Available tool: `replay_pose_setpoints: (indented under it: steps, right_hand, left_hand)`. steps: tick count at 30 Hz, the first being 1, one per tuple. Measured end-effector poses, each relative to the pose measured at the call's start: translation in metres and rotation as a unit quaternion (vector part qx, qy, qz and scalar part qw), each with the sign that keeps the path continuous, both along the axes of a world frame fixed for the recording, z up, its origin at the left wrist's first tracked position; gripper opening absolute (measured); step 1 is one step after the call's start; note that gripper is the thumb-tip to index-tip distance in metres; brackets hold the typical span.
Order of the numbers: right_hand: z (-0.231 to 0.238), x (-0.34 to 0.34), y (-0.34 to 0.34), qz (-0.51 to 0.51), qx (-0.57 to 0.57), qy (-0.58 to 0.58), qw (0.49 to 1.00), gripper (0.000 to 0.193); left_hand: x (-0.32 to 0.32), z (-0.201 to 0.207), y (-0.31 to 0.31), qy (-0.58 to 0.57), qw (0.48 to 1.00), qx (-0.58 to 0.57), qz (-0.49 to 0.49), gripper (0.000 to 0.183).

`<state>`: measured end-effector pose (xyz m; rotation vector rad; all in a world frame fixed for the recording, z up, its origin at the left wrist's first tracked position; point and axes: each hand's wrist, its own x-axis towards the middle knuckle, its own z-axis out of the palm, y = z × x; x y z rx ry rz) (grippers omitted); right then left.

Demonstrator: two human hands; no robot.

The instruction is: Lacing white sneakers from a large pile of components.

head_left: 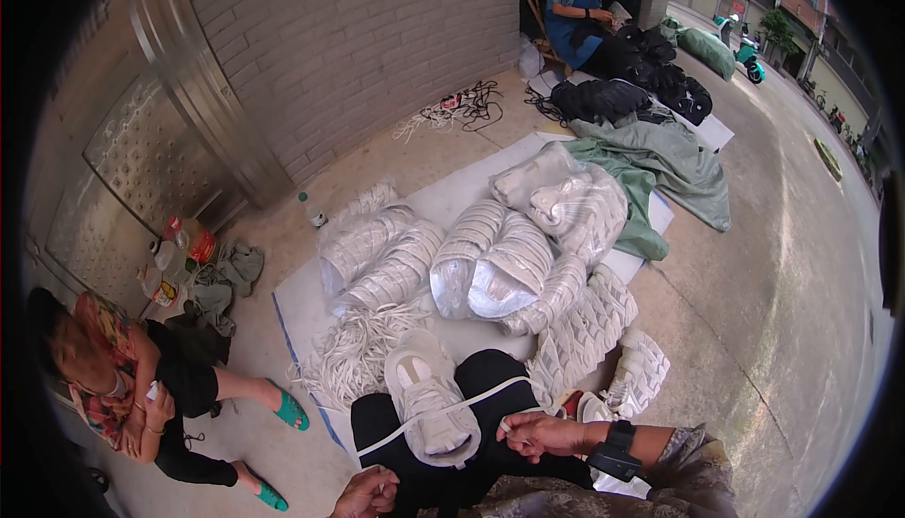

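A white sneaker (420, 374) rests between my knees on my black-trousered lap, its opening toward me. Across it runs a white shoelace (443, 414), drawn out to both sides. My right hand (542, 435) is closed to the right of the shoe, pinching the lace between thumb and fingers. Low in the view, my left hand (370, 493) is closed, with the lace's left side running down to it; the lower edge cuts it off in part. A heap of loose white laces (368, 353) lies just beyond my left knee.
Plastic-wrapped stacks of white shoe parts (495, 259) cover a white sheet (443, 183) ahead. Beyond them lies a green cloth sack (693, 179). One person (123, 377) sits at the left with arms crossed; another (580, 18) works by black bundles (603, 101).
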<state>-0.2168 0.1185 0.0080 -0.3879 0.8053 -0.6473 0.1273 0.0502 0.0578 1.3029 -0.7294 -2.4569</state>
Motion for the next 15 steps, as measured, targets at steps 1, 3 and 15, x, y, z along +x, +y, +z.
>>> replay_pose_setpoints:
  steps: [1, 3, 15]
  right_hand:
    - [0.003, 0.007, -0.011, 0.021, -0.026, 0.034, 0.999, 0.014]
    - [0.001, 0.019, -0.032, 0.048, -0.085, 0.104, 0.99, 0.011]
    - [-0.004, 0.022, -0.106, -0.257, -0.132, 0.16, 0.944, 0.014]
  left_hand:
    - [-0.01, -0.004, -0.008, -0.001, 1.0, 0.001, 0.002, 0.021]
    - [-0.029, -0.019, -0.027, -0.051, 0.997, 0.055, 0.0, 0.016]
    - [-0.089, -0.035, -0.089, -0.068, 0.976, -0.18, 0.105, 0.016]
